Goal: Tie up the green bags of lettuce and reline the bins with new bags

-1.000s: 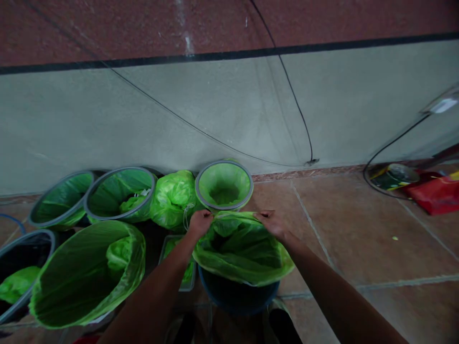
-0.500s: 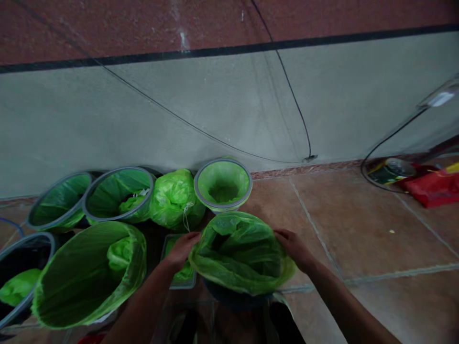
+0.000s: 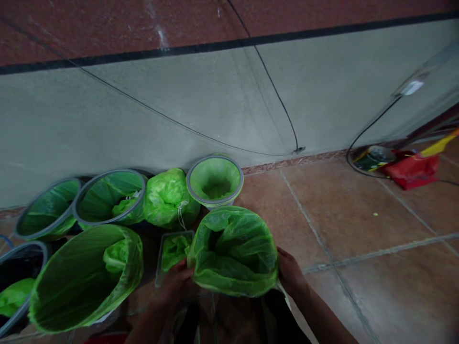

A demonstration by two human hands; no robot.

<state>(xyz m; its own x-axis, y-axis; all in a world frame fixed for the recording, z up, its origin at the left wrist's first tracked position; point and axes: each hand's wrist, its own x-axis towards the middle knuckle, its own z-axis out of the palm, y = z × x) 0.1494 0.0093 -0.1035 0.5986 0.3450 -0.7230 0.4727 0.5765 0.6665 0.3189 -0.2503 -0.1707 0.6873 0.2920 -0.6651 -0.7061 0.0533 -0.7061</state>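
Note:
In front of my legs is a bin lined with a green plastic bag [image 3: 233,258], whose top edge is folded over the bin's rim. My left hand [image 3: 177,279] holds the bag at the left side of the rim, its fingers partly in shadow. On the opposite side my right hand [image 3: 289,273] grips the bag below the rim, fingers curled against it. Loose folds of the bag show inside the bin. Close to my left hand lies a clear plastic tray [image 3: 159,267] with green plastic bags [image 3: 175,251] in it.
Behind stands a smaller lined bin [image 3: 215,198] beside a tied green bag [image 3: 168,196]. Several more bins sit left, including a large lined one [image 3: 79,282] and a grey-rimmed one [image 3: 111,198]. Cables [image 3: 276,91] run down the wall. A red dustpan [image 3: 412,171] lies far right.
Both hands have slid lower along the bin's sides, the right one moving inward. The bag's edge sits closer around the rim, where it flared out to the right before. The view has shifted slightly right.

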